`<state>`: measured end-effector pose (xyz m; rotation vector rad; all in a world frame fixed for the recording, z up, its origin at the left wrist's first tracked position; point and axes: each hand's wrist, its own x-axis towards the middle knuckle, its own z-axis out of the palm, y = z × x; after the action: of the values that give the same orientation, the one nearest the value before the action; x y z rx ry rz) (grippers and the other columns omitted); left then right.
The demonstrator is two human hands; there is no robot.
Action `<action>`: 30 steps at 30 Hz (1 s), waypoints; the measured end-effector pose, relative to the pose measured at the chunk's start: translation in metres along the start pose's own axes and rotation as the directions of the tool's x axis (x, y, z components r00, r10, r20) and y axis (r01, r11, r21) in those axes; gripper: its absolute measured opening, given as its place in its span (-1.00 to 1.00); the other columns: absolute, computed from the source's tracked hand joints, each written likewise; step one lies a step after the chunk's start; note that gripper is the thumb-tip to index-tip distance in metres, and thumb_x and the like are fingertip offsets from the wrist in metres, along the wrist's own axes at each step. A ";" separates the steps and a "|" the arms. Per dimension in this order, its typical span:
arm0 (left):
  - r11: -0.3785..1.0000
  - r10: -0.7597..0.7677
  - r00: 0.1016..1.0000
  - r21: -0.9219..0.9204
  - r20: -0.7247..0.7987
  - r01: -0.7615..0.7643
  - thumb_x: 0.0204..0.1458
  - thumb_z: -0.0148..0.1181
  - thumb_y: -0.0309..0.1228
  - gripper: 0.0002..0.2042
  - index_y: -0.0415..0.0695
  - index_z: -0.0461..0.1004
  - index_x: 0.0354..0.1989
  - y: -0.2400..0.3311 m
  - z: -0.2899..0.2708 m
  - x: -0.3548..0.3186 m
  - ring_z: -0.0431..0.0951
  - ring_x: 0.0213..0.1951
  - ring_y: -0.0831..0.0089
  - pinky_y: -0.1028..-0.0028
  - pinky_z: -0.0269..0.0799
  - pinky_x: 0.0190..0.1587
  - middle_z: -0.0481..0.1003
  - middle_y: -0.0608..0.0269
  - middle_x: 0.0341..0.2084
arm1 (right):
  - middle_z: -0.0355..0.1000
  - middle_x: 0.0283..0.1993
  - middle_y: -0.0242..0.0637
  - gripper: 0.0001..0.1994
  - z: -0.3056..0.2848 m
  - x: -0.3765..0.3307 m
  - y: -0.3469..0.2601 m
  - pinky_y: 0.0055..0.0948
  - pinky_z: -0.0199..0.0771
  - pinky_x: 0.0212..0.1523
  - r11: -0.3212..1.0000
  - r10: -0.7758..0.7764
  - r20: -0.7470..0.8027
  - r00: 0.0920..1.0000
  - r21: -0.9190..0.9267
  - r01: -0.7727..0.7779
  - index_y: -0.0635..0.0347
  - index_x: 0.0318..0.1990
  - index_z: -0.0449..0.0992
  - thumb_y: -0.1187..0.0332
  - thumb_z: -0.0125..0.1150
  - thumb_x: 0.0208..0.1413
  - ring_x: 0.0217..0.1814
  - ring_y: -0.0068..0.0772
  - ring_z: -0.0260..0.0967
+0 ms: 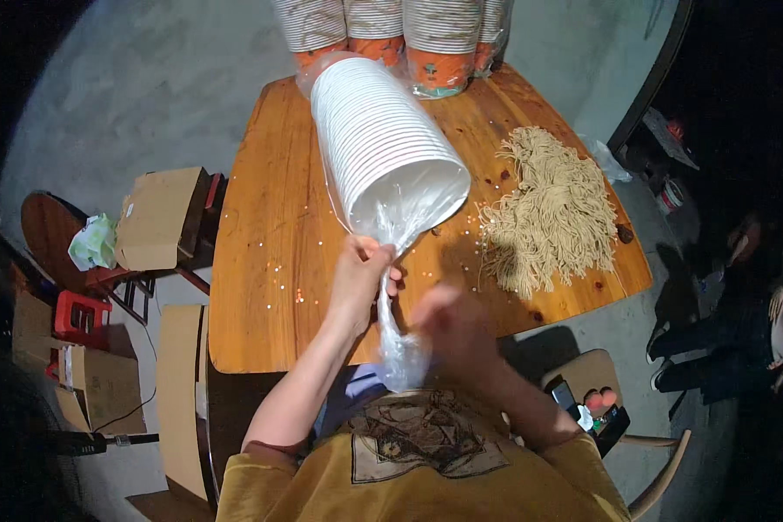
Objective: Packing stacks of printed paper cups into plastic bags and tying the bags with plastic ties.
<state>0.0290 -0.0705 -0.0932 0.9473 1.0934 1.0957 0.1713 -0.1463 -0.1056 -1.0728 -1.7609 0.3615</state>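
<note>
A long stack of nested white paper buckets (378,130) lies on its side on the wooden table, wrapped in a clear plastic bag (406,209). The open mouth of the stack faces me. My left hand (365,274) is closed around the gathered neck of the bag, just below the rim. From that grip the twisted bag end (400,352) hangs toward my lap. Beside it is my right hand (452,317), smeared by motion, its fingers unclear. Whether it touches the plastic I cannot tell.
A heap of tan strings (552,213) lies on the table's (270,200) right side. Several bagged bucket stacks (439,43) stand at the back edge. Small white and orange bits dot the wood. Cardboard boxes (161,217) and a red stool (81,315) are left; a chair (583,374) and another person (722,348) are right.
</note>
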 end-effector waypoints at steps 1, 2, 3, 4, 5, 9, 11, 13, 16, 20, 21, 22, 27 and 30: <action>0.995 -0.095 0.992 -0.022 0.082 0.097 0.11 0.07 -0.37 -0.76 -0.15 0.15 -0.18 -0.003 -0.005 0.001 0.36 -0.73 0.49 0.57 0.27 -0.71 0.38 0.22 -0.64 | 0.37 -0.50 -0.24 -0.72 -0.004 0.016 0.009 -0.35 0.37 -0.37 0.972 0.233 -0.037 0.972 0.050 -0.231 0.16 -0.32 0.42 0.11 0.15 0.08 -0.45 -0.33 0.36; 0.992 -0.062 0.998 -0.113 0.017 0.063 0.14 -0.02 -0.40 -0.87 -0.18 0.27 -0.22 -0.009 -0.001 -0.005 0.36 -0.72 0.55 0.61 0.26 -0.72 0.41 0.24 -0.64 | 0.37 -0.51 -0.25 -0.73 -0.006 0.031 0.016 -0.39 0.36 -0.38 0.888 0.455 -0.060 0.889 0.105 -0.447 0.19 -0.32 0.41 0.14 0.11 0.12 -0.46 -0.38 0.35; 0.980 -0.099 0.989 -0.163 0.110 0.116 0.15 -0.04 -0.40 -0.88 -0.16 0.28 -0.21 -0.009 0.002 -0.009 0.36 -0.71 0.60 0.64 0.24 -0.72 0.41 0.27 -0.63 | 0.37 -0.51 -0.25 -0.73 -0.007 0.037 0.028 -0.39 0.36 -0.38 0.888 0.457 -0.065 0.887 0.100 -0.450 0.19 -0.32 0.41 0.14 0.11 0.12 -0.46 -0.38 0.35; 0.964 -0.129 0.970 -0.202 0.207 0.172 0.16 -0.07 -0.40 -0.89 -0.14 0.29 -0.20 -0.009 0.006 -0.012 0.36 -0.70 0.65 0.67 0.22 -0.72 0.42 0.30 -0.62 | 0.36 -0.50 -0.29 -0.74 -0.005 0.040 0.046 -0.44 0.35 -0.36 0.860 0.440 0.060 0.896 0.258 -0.439 0.20 -0.32 0.40 0.16 0.08 0.15 -0.45 -0.45 0.34; 0.963 -0.138 0.972 -0.205 0.192 0.177 0.20 -0.13 -0.37 -0.88 -0.11 0.31 -0.24 -0.009 0.015 -0.018 0.32 -0.68 0.72 0.72 0.17 -0.71 0.42 0.35 -0.60 | 0.35 -0.49 -0.34 -0.75 -0.005 0.040 0.058 -0.48 0.33 -0.35 0.803 0.397 0.178 0.900 0.407 -0.435 0.21 -0.33 0.39 0.18 0.04 0.17 -0.44 -0.52 0.33; 0.952 -0.054 0.995 -0.296 0.079 0.076 0.26 -0.20 -0.23 -0.80 -0.06 0.30 -0.26 -0.008 0.030 -0.038 0.26 -0.69 0.74 0.74 0.11 -0.71 0.36 0.43 -0.62 | 0.33 -0.31 -0.44 -0.87 -0.007 0.054 0.041 -0.62 0.31 -0.18 0.604 0.426 0.348 0.835 0.577 -0.549 0.14 -0.30 0.37 0.29 0.09 0.16 -0.29 -0.65 0.29; 0.944 -0.041 0.993 -0.323 0.107 0.074 0.27 -0.19 -0.18 -0.77 -0.07 0.29 -0.20 -0.002 0.032 -0.046 0.24 -0.72 0.72 0.74 0.05 -0.75 0.35 0.40 -0.61 | 0.34 -0.33 -0.41 -0.84 -0.003 0.051 0.033 -0.57 0.35 -0.17 0.586 0.457 0.276 0.846 0.621 -0.520 0.18 -0.30 0.38 0.28 0.05 0.18 -0.29 -0.62 0.31; 0.962 -0.004 0.992 -0.271 0.127 0.039 0.24 -0.09 -0.24 -0.81 -0.08 0.29 -0.13 -0.007 0.027 -0.041 0.33 -0.67 0.67 0.72 0.17 -0.71 0.40 0.38 -0.53 | 0.35 -0.35 -0.37 -0.82 -0.004 0.048 0.031 -0.53 0.39 -0.17 0.573 0.486 0.203 0.850 0.660 -0.486 0.21 -0.30 0.38 0.27 0.01 0.20 -0.29 -0.59 0.33; 0.821 0.082 0.996 -0.569 0.025 -0.053 0.17 0.01 -0.42 -0.76 -0.12 0.29 0.00 -0.015 0.024 -0.036 0.52 -0.23 0.45 0.47 0.51 -0.20 0.45 0.23 -0.18 | 0.37 -0.31 -0.36 -0.88 -0.012 0.049 0.025 -0.51 0.48 -0.11 0.077 0.584 0.316 0.748 0.896 -0.438 0.15 -0.21 0.33 0.32 -0.05 0.23 -0.23 -0.52 0.36; 0.739 0.018 0.997 -0.672 0.070 0.034 0.16 -0.05 -0.51 -0.77 -0.19 0.30 -0.01 -0.012 0.009 -0.047 0.50 -0.09 0.41 0.35 0.45 0.04 0.45 0.16 -0.12 | 0.34 -0.33 -0.40 -0.89 -0.027 0.048 0.032 -0.54 0.48 -0.19 0.060 0.551 0.313 0.774 0.910 -0.411 0.10 -0.23 0.30 0.29 -0.09 0.26 -0.29 -0.55 0.34; 0.729 0.013 0.996 -0.683 0.087 0.050 0.16 -0.06 -0.52 -0.77 -0.19 0.29 -0.01 -0.012 0.003 -0.049 0.50 -0.10 0.40 0.36 0.46 0.03 0.44 0.14 -0.12 | 0.32 -0.35 -0.43 -0.88 -0.029 0.051 0.037 -0.53 0.45 -0.21 0.077 0.544 0.305 0.782 0.909 -0.409 0.08 -0.25 0.29 0.27 -0.11 0.27 -0.32 -0.58 0.32; 0.663 -0.056 0.994 -0.741 0.092 0.106 0.15 -0.07 -0.54 -0.77 -0.19 0.29 -0.01 -0.013 -0.002 -0.047 0.50 -0.10 0.40 0.32 0.46 0.03 0.44 0.14 -0.13 | 0.30 -0.37 -0.45 -0.86 -0.030 0.054 0.039 -0.53 0.43 -0.23 0.095 0.536 0.298 0.790 0.908 -0.407 0.06 -0.27 0.28 0.25 -0.12 0.28 -0.35 -0.60 0.30; 0.653 -0.188 0.869 -0.603 0.458 0.459 0.10 -0.01 -0.53 -0.84 -0.22 0.33 -0.14 -0.001 -0.034 -0.063 0.32 -0.64 0.67 0.67 0.26 -0.65 0.42 0.33 -0.50 | 0.25 -0.40 -0.50 -0.85 -0.032 0.055 0.043 -0.59 0.30 -0.33 0.317 0.558 0.166 0.813 0.863 -0.393 0.07 -0.28 0.27 0.24 -0.15 0.29 -0.39 -0.69 0.21; 0.883 -0.282 0.913 -0.292 0.295 0.367 0.09 0.00 -0.52 -0.91 -0.19 0.37 -0.24 0.008 -0.020 -0.082 0.27 -0.69 0.71 0.73 0.16 -0.69 0.36 0.41 -0.60 | 0.23 -0.45 -0.53 -0.84 -0.028 0.059 0.039 -0.65 0.23 -0.41 0.318 0.626 0.097 0.774 0.874 -0.366 0.08 -0.27 0.28 0.25 -0.16 0.29 -0.46 -0.71 0.15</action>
<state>0.0001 -0.1481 -0.0737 0.5731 0.7891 0.8265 0.2086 -0.0835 -0.0832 -0.7952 -0.6911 1.3010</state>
